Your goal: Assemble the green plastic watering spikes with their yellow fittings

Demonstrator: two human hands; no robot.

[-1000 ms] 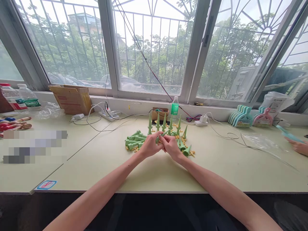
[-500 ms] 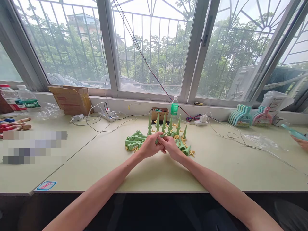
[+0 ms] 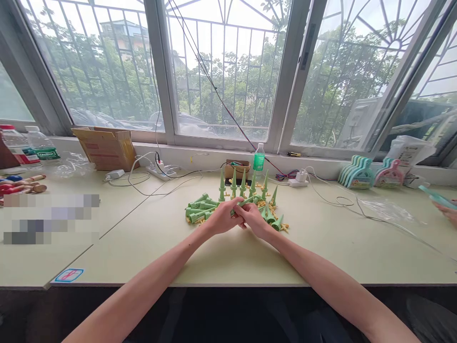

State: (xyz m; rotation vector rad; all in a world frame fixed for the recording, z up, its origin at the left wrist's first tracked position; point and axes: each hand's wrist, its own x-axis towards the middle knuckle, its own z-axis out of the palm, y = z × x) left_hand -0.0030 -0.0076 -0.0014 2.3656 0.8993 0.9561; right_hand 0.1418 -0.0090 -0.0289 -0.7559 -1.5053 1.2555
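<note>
My left hand (image 3: 224, 216) and my right hand (image 3: 254, 220) meet above the table, fingers closed around one green watering spike (image 3: 247, 201). Its pointed end shows past my fingers, up and to the right; the rest is mostly covered. Just behind, several green spikes (image 3: 222, 187) with yellow valves stand upright in a row. A heap of green spikes (image 3: 197, 216) lies left of my left hand. Beside my right hand are more green spikes (image 3: 277, 223), lying or leaning, among small yellow valves (image 3: 284, 227).
Behind the row stand a small cardboard box (image 3: 237, 168) and a green-labelled bottle (image 3: 259, 158). White cables and a power strip (image 3: 162, 170) run along the back. A larger carton (image 3: 107, 150) is at left. Far right, another person's hand (image 3: 446, 209) holds a light-blue item near hangers (image 3: 357, 172).
The spike between my hands has tipped slightly flatter, while both hands stay nearly in place. At far right, the other person's hand has shifted slightly.
</note>
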